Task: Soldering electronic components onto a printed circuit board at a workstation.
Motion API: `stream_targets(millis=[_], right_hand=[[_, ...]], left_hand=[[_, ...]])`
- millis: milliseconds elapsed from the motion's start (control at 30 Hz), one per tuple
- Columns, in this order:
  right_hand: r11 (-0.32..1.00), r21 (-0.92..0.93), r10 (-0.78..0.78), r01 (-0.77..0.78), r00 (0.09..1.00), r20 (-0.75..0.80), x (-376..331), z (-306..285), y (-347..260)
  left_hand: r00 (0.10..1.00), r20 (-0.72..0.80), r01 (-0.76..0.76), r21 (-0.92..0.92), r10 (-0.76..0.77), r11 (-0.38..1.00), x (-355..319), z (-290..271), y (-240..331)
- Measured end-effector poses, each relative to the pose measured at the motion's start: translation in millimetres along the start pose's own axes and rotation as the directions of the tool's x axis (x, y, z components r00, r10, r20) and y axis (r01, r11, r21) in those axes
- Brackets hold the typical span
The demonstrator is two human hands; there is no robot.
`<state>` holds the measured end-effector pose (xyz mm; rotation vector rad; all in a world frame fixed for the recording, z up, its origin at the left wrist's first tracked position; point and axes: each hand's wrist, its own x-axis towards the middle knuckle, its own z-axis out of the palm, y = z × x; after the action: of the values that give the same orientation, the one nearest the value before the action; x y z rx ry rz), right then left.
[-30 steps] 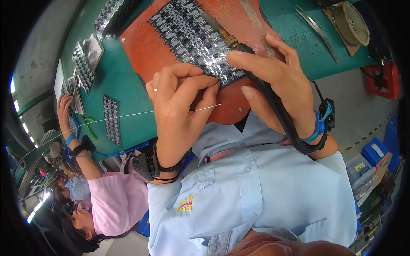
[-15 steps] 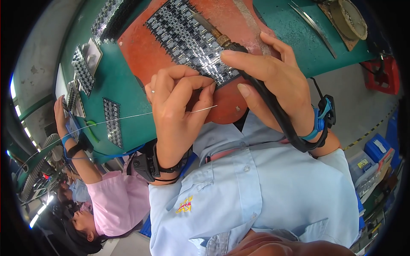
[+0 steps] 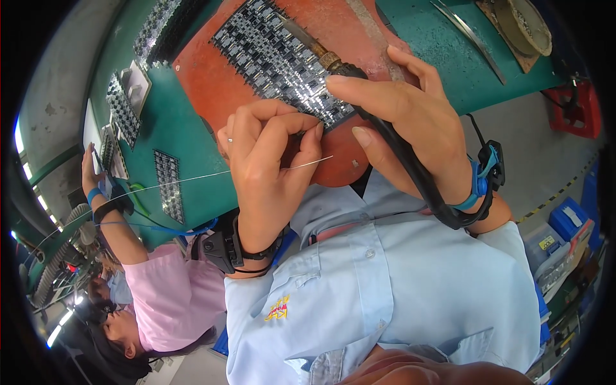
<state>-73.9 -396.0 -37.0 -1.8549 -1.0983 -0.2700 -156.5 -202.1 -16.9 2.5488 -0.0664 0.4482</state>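
Note:
A dark circuit board panel, packed with rows of small parts and shiny joints, lies on a red-orange mat. My left hand is closed on a thin solder wire, which trails off to the left; its short free end points right. The thumb and index fingertips meet at the panel's near edge; whether they grip it is hidden. My right hand is closed around a soldering iron. The iron's metal shaft slants to the upper left over the panel, its tip near the far right edge.
Tweezers and a round tub lie at the right on the green table. More board panels and green-handled cutters are at the left. A co-worker's arm reaches onto the table there.
The panel and mat have shifted slightly left, and the iron has moved slightly with them. The solder's free end has risen a little. At the left, the co-worker's arm has moved.

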Motion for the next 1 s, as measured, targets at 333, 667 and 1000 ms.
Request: stream_targets(millis=[333, 667, 1000], right_hand=[[1.0, -0.021, 0.001, -0.001, 1.0, 0.01, -0.7, -2.4, 1.0], [0.995, 0.096, 0.034, -0.038, 0.998, 0.044, -6.5, -14.0, -2.3], [0.735, 0.58, 0.24, -0.35, 0.935, 0.26, -15.6, -7.8, -40.7]], left_hand=[[1.0, -0.004, 0.017, -0.063, -0.017, 0.998, -4.0, -7.6, 1.2], [0.982, 0.124, 0.157, -0.957, -0.145, 0.245, -42.7, -13.0, -11.3], [0.979, -0.066, -0.194, -0.601, 0.193, 0.775, -29.0, -0.4, 5.4]])
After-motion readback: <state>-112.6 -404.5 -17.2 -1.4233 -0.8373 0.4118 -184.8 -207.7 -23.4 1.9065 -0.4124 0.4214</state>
